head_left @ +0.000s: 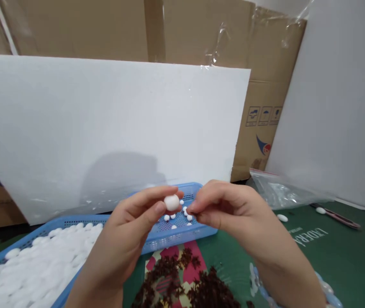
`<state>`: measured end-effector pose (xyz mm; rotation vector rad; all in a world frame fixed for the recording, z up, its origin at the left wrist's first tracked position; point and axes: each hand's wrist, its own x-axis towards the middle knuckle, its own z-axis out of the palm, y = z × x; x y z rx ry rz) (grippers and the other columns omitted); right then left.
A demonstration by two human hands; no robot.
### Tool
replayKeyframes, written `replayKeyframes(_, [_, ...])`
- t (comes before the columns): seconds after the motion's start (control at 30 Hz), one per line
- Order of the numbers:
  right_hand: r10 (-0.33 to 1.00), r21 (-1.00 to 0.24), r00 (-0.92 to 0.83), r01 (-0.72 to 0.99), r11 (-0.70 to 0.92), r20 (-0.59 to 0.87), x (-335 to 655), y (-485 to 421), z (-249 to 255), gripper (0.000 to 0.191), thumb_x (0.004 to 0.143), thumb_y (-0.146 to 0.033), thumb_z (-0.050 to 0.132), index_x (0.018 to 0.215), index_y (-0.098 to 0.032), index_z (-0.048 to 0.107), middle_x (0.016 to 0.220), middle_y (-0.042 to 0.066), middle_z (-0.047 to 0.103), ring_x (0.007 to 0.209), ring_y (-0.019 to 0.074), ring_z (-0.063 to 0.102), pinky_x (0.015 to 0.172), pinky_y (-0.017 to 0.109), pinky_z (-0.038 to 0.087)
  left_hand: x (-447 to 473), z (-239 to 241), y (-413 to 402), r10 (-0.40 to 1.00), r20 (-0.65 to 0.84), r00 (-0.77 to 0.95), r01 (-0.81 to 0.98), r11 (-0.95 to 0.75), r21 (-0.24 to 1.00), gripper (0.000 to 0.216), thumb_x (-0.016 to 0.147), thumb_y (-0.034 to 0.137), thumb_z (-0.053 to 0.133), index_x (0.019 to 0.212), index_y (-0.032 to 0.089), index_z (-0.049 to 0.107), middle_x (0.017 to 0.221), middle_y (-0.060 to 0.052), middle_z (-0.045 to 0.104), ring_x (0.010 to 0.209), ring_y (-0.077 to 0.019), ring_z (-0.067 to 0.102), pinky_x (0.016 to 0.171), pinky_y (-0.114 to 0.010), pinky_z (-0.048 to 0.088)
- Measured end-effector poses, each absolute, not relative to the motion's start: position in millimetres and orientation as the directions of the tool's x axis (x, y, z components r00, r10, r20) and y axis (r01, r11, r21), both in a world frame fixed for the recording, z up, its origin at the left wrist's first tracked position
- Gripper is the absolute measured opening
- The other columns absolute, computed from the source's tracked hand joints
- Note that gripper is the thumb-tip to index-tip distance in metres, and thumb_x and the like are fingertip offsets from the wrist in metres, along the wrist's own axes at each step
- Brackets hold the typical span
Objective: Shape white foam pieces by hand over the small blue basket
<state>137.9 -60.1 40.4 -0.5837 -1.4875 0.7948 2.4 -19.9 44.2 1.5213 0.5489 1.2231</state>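
Between thumb and fingers, my left hand [137, 214] holds a small white egg-shaped piece [171, 202]. My right hand [222, 205] is pinched just to its right, apart from it; a tiny dark bit seems to show at the fingertips, too small to name. Behind both hands is a blue plastic basket [182, 235] with several small white pieces in it. Below them, dark reddish-brown star-shaped bits [212, 291] lie in a heap, partly on a red and cream patterned sheet [195, 252].
A second blue basket [58, 222], full of white egg-shaped pieces [41, 269], stands at left. On the green mat [339, 256] at right lie tweezers [338, 218], loose white pieces and a clear plastic bag [281, 190]. A white board [137, 115] and cardboard boxes [198, 30] stand behind.
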Motion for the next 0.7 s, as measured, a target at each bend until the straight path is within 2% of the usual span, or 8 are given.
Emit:
replayKeyframes(0.1, [0.735, -0.741, -0.097, -0.078, 0.667, 0.672, 134.5, -62.7, 39.0, 0.022, 0.06, -0.001, 0.05, 0.06, -0.021, 0.058, 0.061, -0.005, 0.053, 0.056, 0.0021, 0.05, 0.053, 0.011, 0.042, 1.9, 45.3, -21.7, 0.816, 0.412, 0.406, -0.268, -0.325, 0.907, 0.007, 0.056, 0.02, 0.057, 0.061, 0.023, 0.062, 0.063, 0.001, 0.062, 0.06, -0.0098, 0.053, 0.053, -0.014, 0.042])
replayKeyframes(0.27, [0.68, -0.7, -0.167, -0.148, 0.698, 0.714, 131.5, -60.4, 34.9, 0.021, 0.062, -0.004, 0.052, 0.063, -0.024, 0.058, 0.062, -0.007, 0.053, 0.06, 0.0015, 0.049, 0.056, 0.01, 0.04, 2.4, 46.6, -23.8, 0.815, 0.395, 0.425, -0.338, -0.262, 0.904, 0.007, 0.053, 0.015, 0.059, 0.057, 0.021, 0.059, 0.063, 0.002, 0.061, 0.057, -0.0087, 0.053, 0.05, -0.013, 0.042])
replayKeyframes(0.4, [0.673, -0.685, -0.129, -0.156, 0.711, 0.728, 131.6, -59.0, 32.3, 0.023, 0.065, -0.005, 0.048, 0.068, -0.026, 0.056, 0.066, -0.007, 0.053, 0.064, 0.0023, 0.049, 0.059, 0.012, 0.04, 4.6, 45.5, -25.8, 0.83, 0.39, 0.398, -0.409, -0.22, 0.886, 0.013, 0.052, 0.01, 0.059, 0.056, 0.022, 0.057, 0.059, 0.005, 0.058, 0.054, -0.006, 0.052, 0.048, -0.011, 0.041])
replayKeyframes(0.7, [0.68, -0.686, -0.092, -0.123, 0.717, 0.727, 126.5, -59.2, 30.9, 0.02, 0.065, -0.005, 0.047, 0.068, -0.023, 0.055, 0.067, -0.004, 0.053, 0.066, 0.0045, 0.05, 0.06, 0.015, 0.042, 7.1, 47.6, -31.3, 0.853, 0.368, 0.37, -0.369, -0.229, 0.901, 0.006, 0.054, 0.019, 0.059, 0.056, 0.024, 0.058, 0.056, 0.006, 0.058, 0.053, -0.0059, 0.049, 0.049, -0.011, 0.04])
